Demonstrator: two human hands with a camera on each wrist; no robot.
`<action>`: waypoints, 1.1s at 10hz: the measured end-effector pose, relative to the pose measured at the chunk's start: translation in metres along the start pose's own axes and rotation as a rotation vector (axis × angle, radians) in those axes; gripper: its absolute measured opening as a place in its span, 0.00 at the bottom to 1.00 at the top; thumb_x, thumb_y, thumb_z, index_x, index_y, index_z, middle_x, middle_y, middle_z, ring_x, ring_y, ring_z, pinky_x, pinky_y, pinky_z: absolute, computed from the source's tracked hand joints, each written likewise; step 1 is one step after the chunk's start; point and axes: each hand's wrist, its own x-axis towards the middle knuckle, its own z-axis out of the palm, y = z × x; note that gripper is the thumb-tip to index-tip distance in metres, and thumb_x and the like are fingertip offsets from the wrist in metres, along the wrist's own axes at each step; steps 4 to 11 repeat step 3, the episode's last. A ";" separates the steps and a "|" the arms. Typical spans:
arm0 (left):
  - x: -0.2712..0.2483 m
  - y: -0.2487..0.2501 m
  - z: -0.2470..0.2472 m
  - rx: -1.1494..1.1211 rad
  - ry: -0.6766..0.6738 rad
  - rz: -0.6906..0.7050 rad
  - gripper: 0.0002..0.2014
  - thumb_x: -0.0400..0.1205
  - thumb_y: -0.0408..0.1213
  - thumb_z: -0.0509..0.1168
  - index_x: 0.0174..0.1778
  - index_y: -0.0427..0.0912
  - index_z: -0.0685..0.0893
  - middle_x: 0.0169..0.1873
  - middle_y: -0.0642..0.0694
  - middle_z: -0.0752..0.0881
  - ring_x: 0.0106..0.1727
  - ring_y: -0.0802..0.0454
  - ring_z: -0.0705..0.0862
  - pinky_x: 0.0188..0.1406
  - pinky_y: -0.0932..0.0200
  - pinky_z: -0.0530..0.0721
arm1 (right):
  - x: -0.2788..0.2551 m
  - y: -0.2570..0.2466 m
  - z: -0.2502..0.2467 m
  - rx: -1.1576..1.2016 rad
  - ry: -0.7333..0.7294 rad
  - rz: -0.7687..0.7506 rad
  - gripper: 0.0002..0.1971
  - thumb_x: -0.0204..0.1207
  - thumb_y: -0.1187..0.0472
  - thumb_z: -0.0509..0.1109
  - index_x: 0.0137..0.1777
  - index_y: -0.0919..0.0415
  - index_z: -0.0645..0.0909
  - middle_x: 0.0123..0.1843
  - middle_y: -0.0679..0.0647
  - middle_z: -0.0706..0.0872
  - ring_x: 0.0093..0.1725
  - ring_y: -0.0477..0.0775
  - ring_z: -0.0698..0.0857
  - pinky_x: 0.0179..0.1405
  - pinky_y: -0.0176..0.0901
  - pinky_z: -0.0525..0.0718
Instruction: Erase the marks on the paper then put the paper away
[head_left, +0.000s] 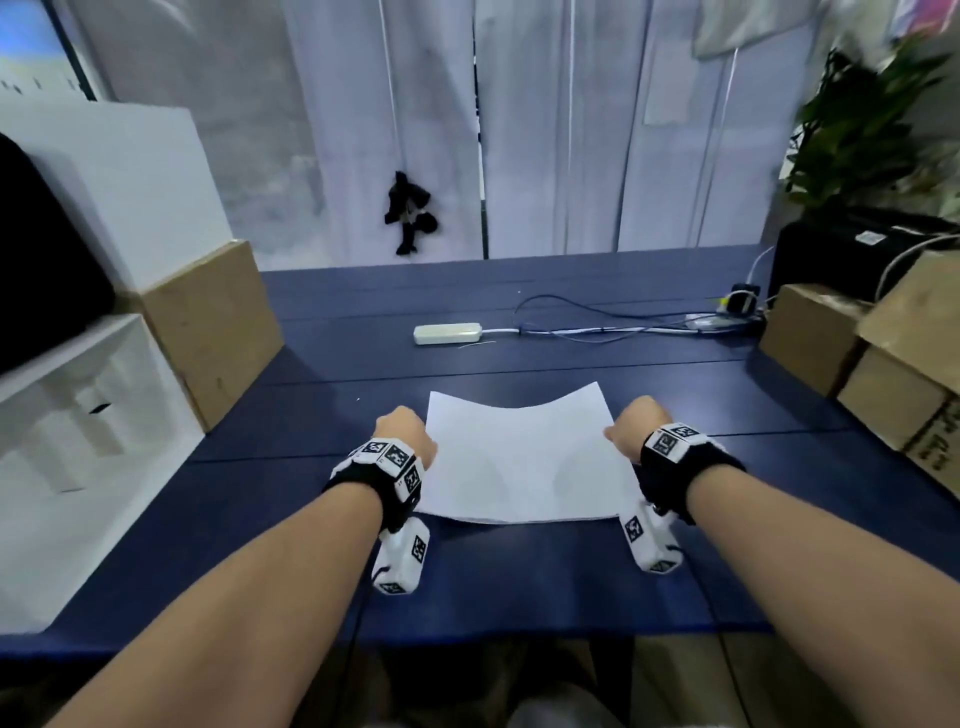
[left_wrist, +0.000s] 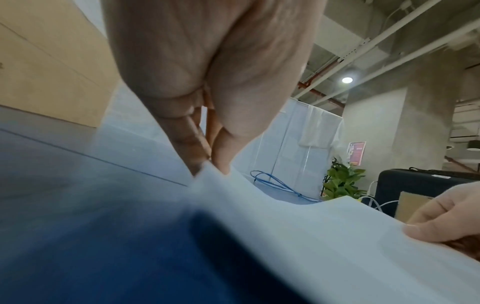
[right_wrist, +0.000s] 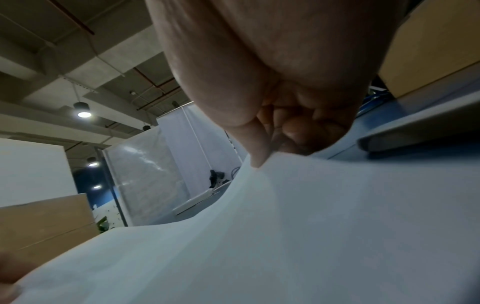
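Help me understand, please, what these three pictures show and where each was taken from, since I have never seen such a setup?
No machine here: a person works with two bare hands, wearing a small camera on the head and one on each wrist. The head view looks down at a blue table. The left hand and right hand each pinch a side edge of a white sheet of paper, which sags in the middle. The other two pictures look along each hand from the wrist, showing fingers nipping the paper's edge. Farther back lie a white power strip and cables; cardboard boxes stand at the sides.
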 end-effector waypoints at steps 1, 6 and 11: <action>0.010 0.002 0.007 0.017 -0.019 -0.026 0.09 0.77 0.34 0.64 0.45 0.35 0.87 0.44 0.38 0.90 0.43 0.40 0.89 0.29 0.58 0.78 | 0.011 -0.003 0.002 -0.011 0.007 0.029 0.09 0.81 0.61 0.67 0.47 0.68 0.82 0.54 0.62 0.88 0.58 0.64 0.87 0.41 0.41 0.78; 0.011 0.002 0.005 0.034 -0.023 -0.062 0.17 0.81 0.51 0.67 0.37 0.40 0.76 0.34 0.46 0.81 0.30 0.50 0.79 0.27 0.59 0.74 | 0.015 -0.006 0.005 0.102 0.023 0.045 0.12 0.75 0.61 0.66 0.31 0.63 0.77 0.34 0.60 0.86 0.29 0.62 0.86 0.19 0.37 0.73; 0.011 0.002 0.005 0.034 -0.023 -0.062 0.17 0.81 0.51 0.67 0.37 0.40 0.76 0.34 0.46 0.81 0.30 0.50 0.79 0.27 0.59 0.74 | 0.015 -0.006 0.005 0.102 0.023 0.045 0.12 0.75 0.61 0.66 0.31 0.63 0.77 0.34 0.60 0.86 0.29 0.62 0.86 0.19 0.37 0.73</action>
